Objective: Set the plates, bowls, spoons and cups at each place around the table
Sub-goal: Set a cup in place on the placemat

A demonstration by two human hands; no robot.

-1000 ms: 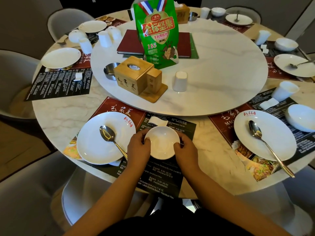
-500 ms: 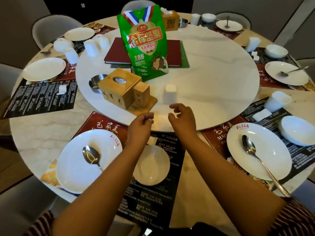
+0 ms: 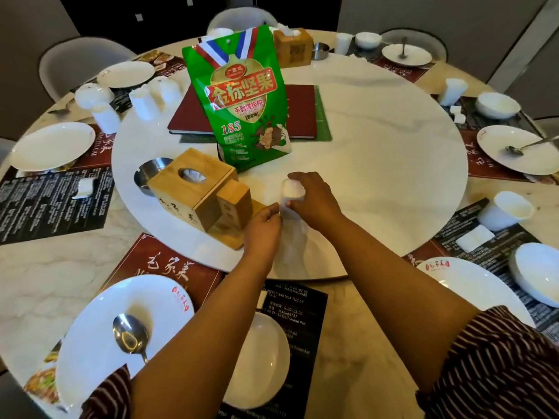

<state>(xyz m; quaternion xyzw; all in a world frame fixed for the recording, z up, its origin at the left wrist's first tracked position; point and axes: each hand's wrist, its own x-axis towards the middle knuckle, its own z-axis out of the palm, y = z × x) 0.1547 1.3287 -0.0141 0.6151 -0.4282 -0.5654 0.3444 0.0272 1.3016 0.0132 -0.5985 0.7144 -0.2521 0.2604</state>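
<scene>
A small white cup (image 3: 291,190) stands on the white turntable (image 3: 378,164) near its front edge. My right hand (image 3: 314,201) is wrapped around the cup. My left hand (image 3: 262,227) touches the cup's base with its fingertips. Below my arms, a white bowl (image 3: 262,358) sits on the black placemat (image 3: 298,300) at the near place. To its left lies a white plate (image 3: 99,337) with a metal spoon (image 3: 130,335) on it.
A wooden tissue box (image 3: 193,186), a steel dish (image 3: 148,173), a green snack bag (image 3: 245,98) and red menus (image 3: 302,113) stand on the turntable. Several cups (image 3: 145,101) cluster at far left. Set places with plates, bowls and cups ring the table's right side.
Both hands left the bowl on the near placemat and reached forward to the turntable. My right hand has closed around the white cup and my left hand has met its base.
</scene>
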